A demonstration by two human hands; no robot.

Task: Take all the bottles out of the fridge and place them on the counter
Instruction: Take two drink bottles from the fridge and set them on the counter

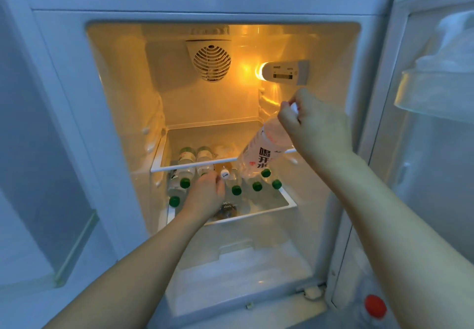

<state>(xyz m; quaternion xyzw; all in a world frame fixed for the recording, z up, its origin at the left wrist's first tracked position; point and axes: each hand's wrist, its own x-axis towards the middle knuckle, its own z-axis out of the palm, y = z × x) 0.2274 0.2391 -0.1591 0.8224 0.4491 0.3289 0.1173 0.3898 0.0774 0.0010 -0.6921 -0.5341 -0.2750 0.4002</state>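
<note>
The fridge stands open in front of me. My right hand (307, 121) grips the cap end of a clear bottle with a white label (261, 151), which hangs tilted in front of the upper glass shelf (195, 165). My left hand (209, 191) reaches onto the lower shelf (287, 203) among several green-capped bottles (236, 189); its fingers curl round a bottle top that they hide. A white-capped bottle (225, 174) lies just right of that hand. More bottles (187, 155) show through the upper glass shelf.
The fridge door (436, 123) stands open on the right with a clear door bin. A red-capped bottle (375, 307) sits low in the door. A clear drawer (238, 272) lies below the lower shelf. A fan vent and a lamp are on the back wall.
</note>
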